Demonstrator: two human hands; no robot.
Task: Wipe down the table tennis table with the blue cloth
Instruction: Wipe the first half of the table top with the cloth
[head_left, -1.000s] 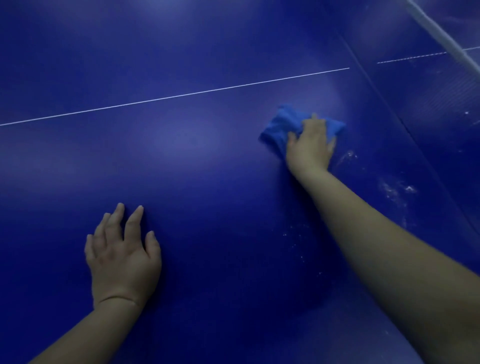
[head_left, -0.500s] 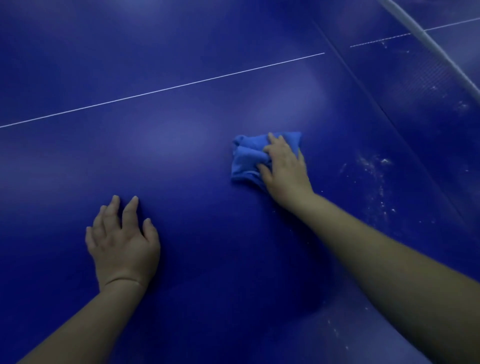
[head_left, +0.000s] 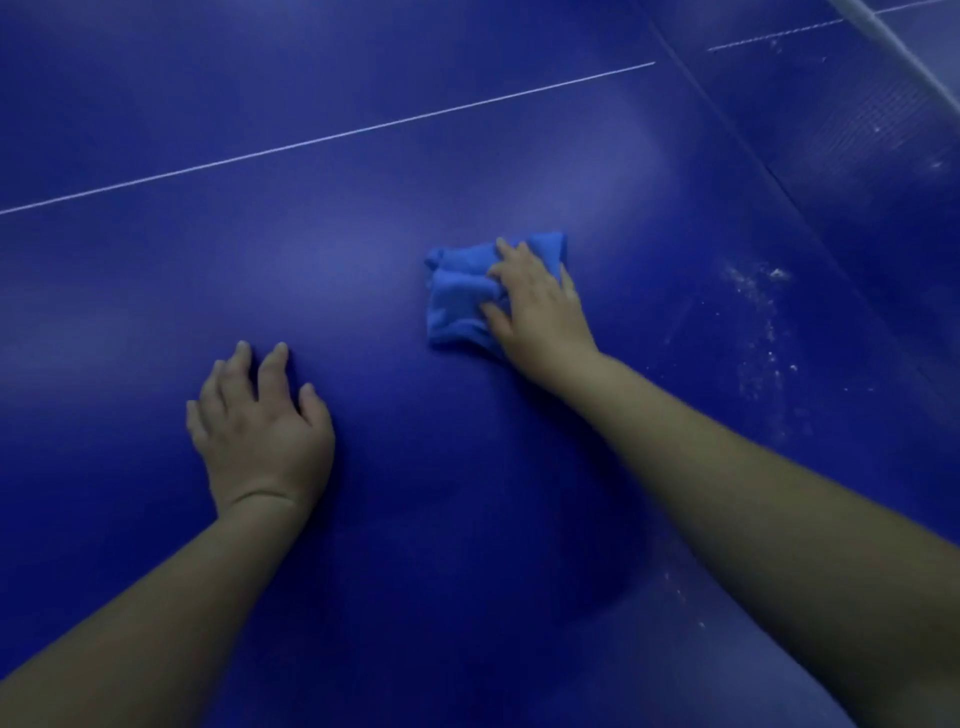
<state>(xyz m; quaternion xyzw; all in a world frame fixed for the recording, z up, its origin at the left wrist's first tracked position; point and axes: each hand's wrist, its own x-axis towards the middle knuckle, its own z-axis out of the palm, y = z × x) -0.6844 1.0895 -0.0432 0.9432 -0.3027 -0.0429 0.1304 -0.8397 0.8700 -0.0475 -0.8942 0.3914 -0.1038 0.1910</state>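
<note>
- Filling nearly the whole view: the dark blue table tennis surface (head_left: 363, 545), glossy, with soft light patches across its middle.
- Net (head_left: 852, 135) runs along the upper right; its white top band cuts the corner, and the far half shows dimly through the mesh.
- Thin white line (head_left: 332, 139) crosses the surface from left edge up toward the net.
- Right hand (head_left: 540, 312), arm stretched forward from lower right, lies on top of the blue cloth, fingers (head_left: 506, 254) spread and slightly bent, bunching it.
- Left hand (head_left: 260, 426) rests palm-down on the bare surface, fingers straight and a little apart, holding nothing, well apart from the cloth.
- Blue cloth (head_left: 457, 301), crumpled into folds, sits mid-surface under the right hand, sticking out to its left and front.
- White dust specks (head_left: 758, 322) scattered to the right of the cloth, near the net.
</note>
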